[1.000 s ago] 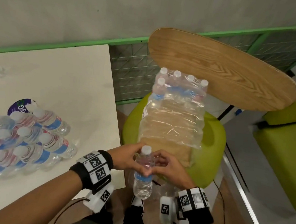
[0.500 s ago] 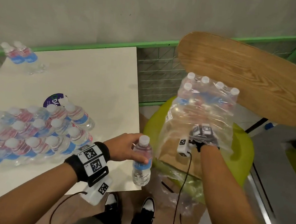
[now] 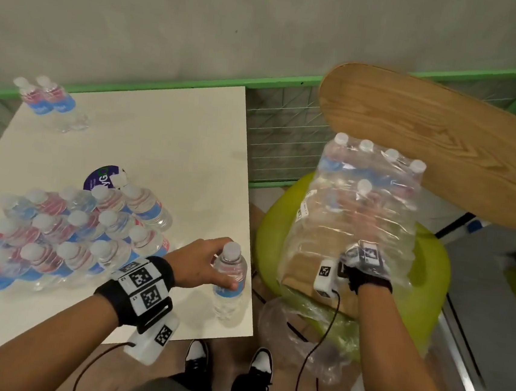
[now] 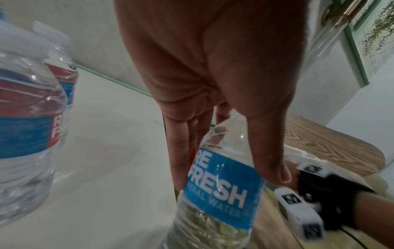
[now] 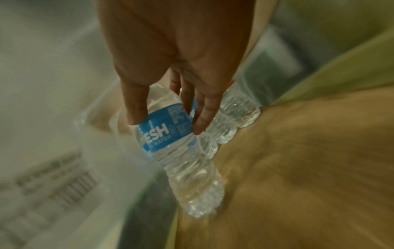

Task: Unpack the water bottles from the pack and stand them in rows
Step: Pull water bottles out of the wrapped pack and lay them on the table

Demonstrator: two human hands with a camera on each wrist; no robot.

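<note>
My left hand (image 3: 206,263) grips a clear water bottle (image 3: 230,282) with a blue label just below its neck, upright at the front right corner of the white table (image 3: 176,143). In the left wrist view the fingers (image 4: 181,160) and thumb wrap that bottle (image 4: 221,193). The torn plastic pack (image 3: 356,211) sits on the green chair seat with several bottles inside. My right hand (image 5: 170,94) reaches inside the pack and grips another bottle (image 5: 181,151) at its label. Many unpacked bottles (image 3: 80,225) stand grouped on the table's left.
Two bottles (image 3: 47,99) stand at the table's far left corner. The chair's wooden backrest (image 3: 444,144) rises behind the pack. Loose plastic wrap (image 3: 297,331) hangs below the seat (image 3: 423,293), above the floor. My shoes (image 3: 199,366) are under the table edge.
My left hand carried its bottle leftward to the table's corner. My right hand let go of that bottle, reached into the pack and took hold of another.
</note>
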